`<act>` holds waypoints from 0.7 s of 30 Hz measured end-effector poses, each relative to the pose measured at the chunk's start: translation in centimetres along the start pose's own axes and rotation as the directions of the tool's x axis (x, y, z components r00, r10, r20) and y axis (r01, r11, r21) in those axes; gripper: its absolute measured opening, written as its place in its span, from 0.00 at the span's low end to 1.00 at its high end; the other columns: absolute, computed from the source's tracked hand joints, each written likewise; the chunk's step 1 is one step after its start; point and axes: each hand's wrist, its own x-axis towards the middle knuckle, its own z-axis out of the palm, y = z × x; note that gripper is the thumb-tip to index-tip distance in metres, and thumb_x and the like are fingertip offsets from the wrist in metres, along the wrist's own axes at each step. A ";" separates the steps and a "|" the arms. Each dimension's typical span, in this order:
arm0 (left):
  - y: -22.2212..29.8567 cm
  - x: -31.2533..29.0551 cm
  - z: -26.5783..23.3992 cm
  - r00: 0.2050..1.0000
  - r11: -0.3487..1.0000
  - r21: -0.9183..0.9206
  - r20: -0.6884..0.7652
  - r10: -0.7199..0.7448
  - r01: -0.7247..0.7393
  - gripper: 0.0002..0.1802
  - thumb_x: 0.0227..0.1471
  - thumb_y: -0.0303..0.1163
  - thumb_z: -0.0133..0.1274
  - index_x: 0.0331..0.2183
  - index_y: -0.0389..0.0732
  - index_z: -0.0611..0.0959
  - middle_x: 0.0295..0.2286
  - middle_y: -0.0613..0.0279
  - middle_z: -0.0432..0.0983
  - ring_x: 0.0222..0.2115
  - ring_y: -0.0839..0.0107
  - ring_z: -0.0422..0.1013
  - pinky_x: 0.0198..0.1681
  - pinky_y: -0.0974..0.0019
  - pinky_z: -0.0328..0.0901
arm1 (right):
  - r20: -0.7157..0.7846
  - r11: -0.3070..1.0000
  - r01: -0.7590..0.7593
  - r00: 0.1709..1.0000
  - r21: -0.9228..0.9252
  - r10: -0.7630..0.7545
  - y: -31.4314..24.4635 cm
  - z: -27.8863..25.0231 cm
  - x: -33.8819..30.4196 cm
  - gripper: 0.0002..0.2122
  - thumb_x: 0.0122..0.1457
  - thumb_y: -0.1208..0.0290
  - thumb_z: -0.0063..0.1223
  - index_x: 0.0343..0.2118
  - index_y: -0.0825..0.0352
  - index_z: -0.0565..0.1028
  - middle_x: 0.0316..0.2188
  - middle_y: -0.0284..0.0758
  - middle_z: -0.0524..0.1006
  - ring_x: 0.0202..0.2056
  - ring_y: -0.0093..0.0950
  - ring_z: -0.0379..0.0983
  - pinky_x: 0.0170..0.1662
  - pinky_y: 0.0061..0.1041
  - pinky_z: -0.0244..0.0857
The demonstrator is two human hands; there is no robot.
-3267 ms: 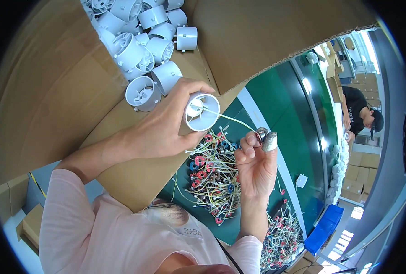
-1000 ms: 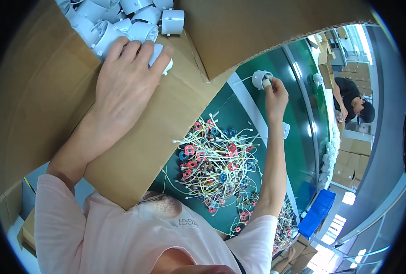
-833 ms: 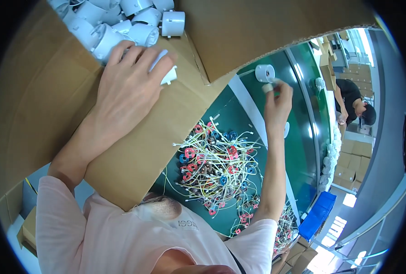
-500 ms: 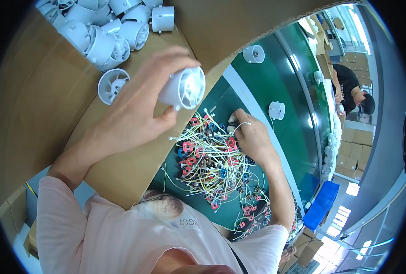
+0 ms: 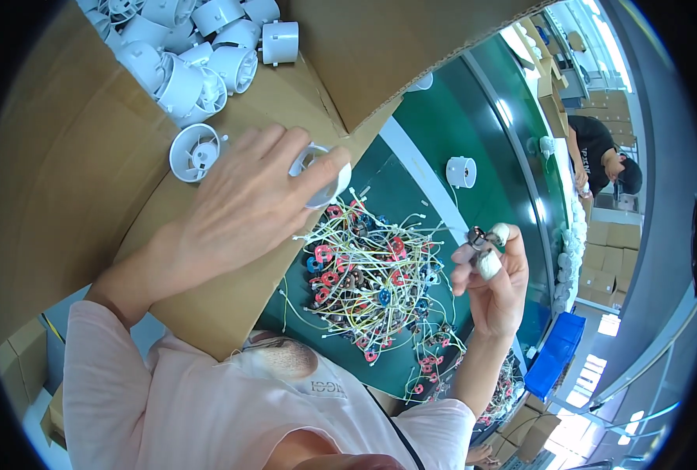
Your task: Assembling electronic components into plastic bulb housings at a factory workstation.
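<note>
My left hand is closed around a white plastic fan housing, above the cardboard flap and beside the wire pile. My right hand is raised over the belt's near edge, pinching a small dark motor coil with a pale wire trailing left. White coverings wrap some of its fingertips. Between my arms lies a tangled pile of coils with red, blue and dark rings and pale wires. Another white housing with inner blades rests on the cardboard next to my left hand.
A cardboard box holds several white housings at upper left. Past a pale rail, a green conveyor belt carries a white housing. A blue bin stands at right. A co-worker sits across the belt.
My right hand has lifted from the pile and moved right with a coil. My left hand has turned the housing and shifted slightly. Housings on the belt have moved toward the upper left.
</note>
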 end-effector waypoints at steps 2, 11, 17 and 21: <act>-0.2 0.1 0.8 0.999 0.999 0.020 -0.014 0.029 -0.029 0.34 0.34 0.27 0.59 0.48 0.45 0.69 0.41 0.54 0.65 0.38 0.58 0.66 0.39 0.59 0.63 | -0.021 0.982 0.089 0.995 -0.166 -0.093 1.0 -0.8 -0.3 0.07 0.51 0.78 0.50 0.33 0.68 0.66 0.25 0.39 0.74 0.23 0.22 0.72 0.27 0.16 0.67; -0.7 0.2 2.0 0.997 0.892 -0.451 -0.056 -0.056 0.025 0.30 0.36 0.23 0.57 0.46 0.42 0.69 0.39 0.55 0.66 0.37 0.55 0.68 0.38 0.58 0.63 | -0.025 0.361 0.183 0.864 -0.914 -0.502 2.9 -1.9 -0.9 0.06 0.52 0.78 0.50 0.32 0.70 0.67 0.25 0.33 0.73 0.25 0.19 0.70 0.29 0.16 0.65; -0.8 0.5 1.8 0.994 0.872 -0.486 -0.057 -0.091 0.052 0.28 0.37 0.22 0.57 0.44 0.41 0.68 0.36 0.54 0.68 0.37 0.55 0.68 0.38 0.59 0.63 | -0.169 0.586 0.012 0.953 -0.810 -0.252 4.1 -5.6 5.1 0.09 0.52 0.76 0.50 0.37 0.71 0.70 0.22 0.32 0.73 0.22 0.17 0.67 0.25 0.16 0.61; -0.8 0.6 1.9 0.993 0.866 -0.495 -0.050 -0.105 0.067 0.28 0.37 0.23 0.57 0.45 0.41 0.68 0.37 0.54 0.68 0.37 0.55 0.68 0.38 0.59 0.63 | -0.109 0.291 -0.099 0.994 -0.951 -0.018 4.8 -6.1 8.2 0.11 0.52 0.74 0.51 0.38 0.71 0.70 0.21 0.34 0.72 0.21 0.18 0.67 0.24 0.17 0.60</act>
